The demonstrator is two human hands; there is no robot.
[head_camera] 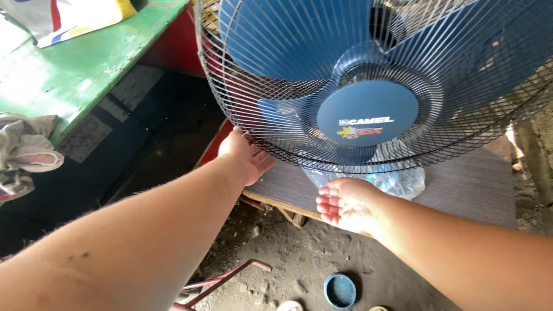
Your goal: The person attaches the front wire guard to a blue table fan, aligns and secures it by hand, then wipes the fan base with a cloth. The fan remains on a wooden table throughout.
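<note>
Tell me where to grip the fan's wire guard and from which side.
Grip the wire guard at its outer rim, low on opposite sides, coming from below. The rim is the stiffest ring; the thin radial wires would likely bend. The left hand already touches the lower-left rim; the right hand hangs open beneath it.

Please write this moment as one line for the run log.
left hand: open, touching fan guard at lower edge | right hand: open, palm up, below guard, near plastic bag | fan on board
</note>
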